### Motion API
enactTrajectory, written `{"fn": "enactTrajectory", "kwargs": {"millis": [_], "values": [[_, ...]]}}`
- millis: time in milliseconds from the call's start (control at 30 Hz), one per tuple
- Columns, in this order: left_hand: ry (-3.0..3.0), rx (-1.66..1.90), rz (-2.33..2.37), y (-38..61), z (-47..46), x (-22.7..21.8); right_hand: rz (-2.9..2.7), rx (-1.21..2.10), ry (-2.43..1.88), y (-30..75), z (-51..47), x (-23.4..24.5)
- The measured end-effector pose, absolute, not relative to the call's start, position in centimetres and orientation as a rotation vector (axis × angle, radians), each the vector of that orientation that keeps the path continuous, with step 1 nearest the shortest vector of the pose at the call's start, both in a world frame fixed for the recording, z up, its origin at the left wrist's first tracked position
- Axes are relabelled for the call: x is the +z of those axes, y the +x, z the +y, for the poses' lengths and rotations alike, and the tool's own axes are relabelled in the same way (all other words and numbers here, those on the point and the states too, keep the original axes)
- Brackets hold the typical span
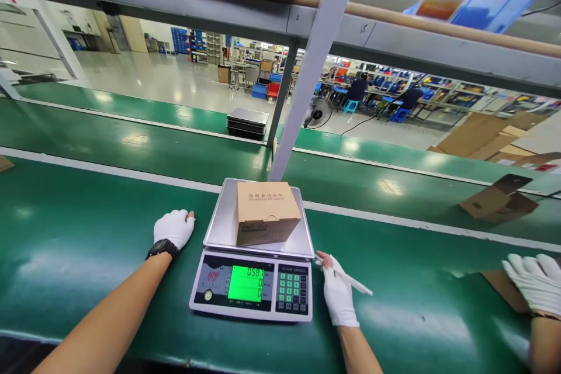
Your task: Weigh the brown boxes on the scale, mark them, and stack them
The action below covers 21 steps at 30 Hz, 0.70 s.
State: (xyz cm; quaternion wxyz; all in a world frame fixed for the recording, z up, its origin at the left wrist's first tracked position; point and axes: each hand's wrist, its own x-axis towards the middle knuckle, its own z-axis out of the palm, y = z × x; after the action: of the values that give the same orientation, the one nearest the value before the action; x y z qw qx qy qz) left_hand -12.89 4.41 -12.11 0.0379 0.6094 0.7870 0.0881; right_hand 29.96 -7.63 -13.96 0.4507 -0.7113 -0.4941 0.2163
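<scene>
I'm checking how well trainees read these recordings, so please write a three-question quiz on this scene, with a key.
1. True or false: the left hand touches the cardboard box.
2. What does the right hand hold?
3. Fill in the blank: the display of the scale glows ____.

Key:
1. False; it is apart from the box, to the left of the scale.
2. A white pen-like stick.
3. Green.

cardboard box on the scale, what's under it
Under the cardboard box is the metal plate of the scale, bare to the box's left and right. The area directly beneath the box is covered, so whether anything else lies there cannot be seen.
</scene>
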Motion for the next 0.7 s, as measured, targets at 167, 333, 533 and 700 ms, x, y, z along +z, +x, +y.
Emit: {"fn": "enactTrajectory", "kwargs": {"millis": [167,333,533,700], "values": [[1.743,0.479,2.371,-11.4,1.6,-12.4,-1.242,0.510,-1.795,30.0,-7.6,-13.4],[1.566,0.755,2.252,-8.8,-4.7,-13.1,-1.263,0.620,-1.726,31.8,-6.1,-12.9],[1.332,0.974,2.063,-8.5,-7.8,-11.3,-1.310,0.639,-1.543,31.7,-3.0,-5.0],[1.592,1.462,1.905,-6.0,-6.4,-5.4,-1.507,0.552,-1.319,27.0,-1.9,4.4]]}}
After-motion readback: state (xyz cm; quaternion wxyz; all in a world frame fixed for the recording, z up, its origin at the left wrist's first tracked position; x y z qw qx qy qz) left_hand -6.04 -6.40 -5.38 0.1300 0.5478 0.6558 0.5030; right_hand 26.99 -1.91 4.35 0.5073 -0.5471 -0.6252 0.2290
